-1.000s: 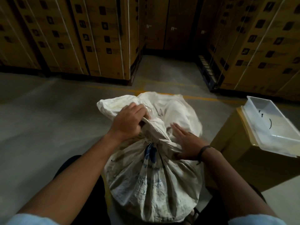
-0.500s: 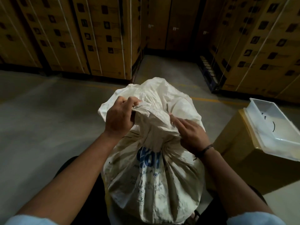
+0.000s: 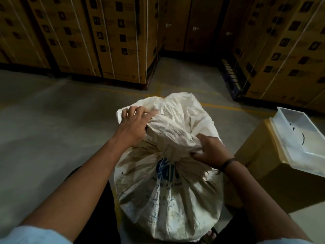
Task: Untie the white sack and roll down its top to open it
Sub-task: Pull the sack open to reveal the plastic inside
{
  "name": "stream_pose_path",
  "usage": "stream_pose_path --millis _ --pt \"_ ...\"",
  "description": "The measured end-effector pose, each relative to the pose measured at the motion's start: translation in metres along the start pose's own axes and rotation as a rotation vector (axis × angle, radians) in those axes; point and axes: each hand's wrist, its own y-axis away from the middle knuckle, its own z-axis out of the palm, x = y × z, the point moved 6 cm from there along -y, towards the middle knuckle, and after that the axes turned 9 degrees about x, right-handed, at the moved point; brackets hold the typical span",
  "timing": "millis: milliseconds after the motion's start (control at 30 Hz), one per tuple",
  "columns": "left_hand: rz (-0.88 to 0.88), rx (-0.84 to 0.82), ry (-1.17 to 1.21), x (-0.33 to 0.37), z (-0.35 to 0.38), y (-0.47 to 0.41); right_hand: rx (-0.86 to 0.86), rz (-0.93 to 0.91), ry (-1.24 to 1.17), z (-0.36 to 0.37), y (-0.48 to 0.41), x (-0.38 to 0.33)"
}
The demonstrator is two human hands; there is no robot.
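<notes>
A white woven sack (image 3: 167, 196) with blue print stands on the floor between my legs. Its neck is gathered tight above the print, and the loose top fabric billows out beyond it. My left hand (image 3: 135, 125) lies on the far left side of that loose top, fingers curled into the cloth. My right hand (image 3: 209, 150) grips the bunched fabric at the right of the neck. Whatever ties the neck is hidden in the folds.
A cardboard box (image 3: 263, 173) stands right beside the sack, with a clear plastic tray (image 3: 299, 138) on top. Stacks of strapped cartons (image 3: 105, 37) on pallets line the back and right. Grey concrete floor (image 3: 44, 129) spreads to the left.
My right hand went from resting flat near the neck to clutching the bunched fabric there. My left hand shifted on the loose top, which rose and puffed up.
</notes>
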Motion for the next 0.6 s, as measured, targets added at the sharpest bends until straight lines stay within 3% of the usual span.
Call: stream_pose_path --millis 100,200,300,400,500,600 --pt "0.101 -0.094 0.037 0.014 0.0 0.002 0.124 -0.042 0.144 -0.002 0.002 -0.005" --pt "0.194 -0.161 0.064 0.029 0.004 0.006 0.308 -0.203 0.273 -0.004 0.005 -0.023" --pt "0.29 -0.116 0.098 0.047 -0.001 0.001 0.416 -0.33 0.275 -0.001 0.006 -0.043" --pt "0.373 -0.076 0.123 0.063 -0.004 0.001 0.372 -0.379 0.198 0.009 0.006 -0.06" --pt "0.308 -0.181 0.174 0.066 0.0 0.005 0.237 -0.203 0.181 0.014 0.0 -0.058" --pt "0.286 -0.11 0.139 0.059 0.0 0.004 0.129 -0.04 0.034 0.021 -0.008 -0.046"
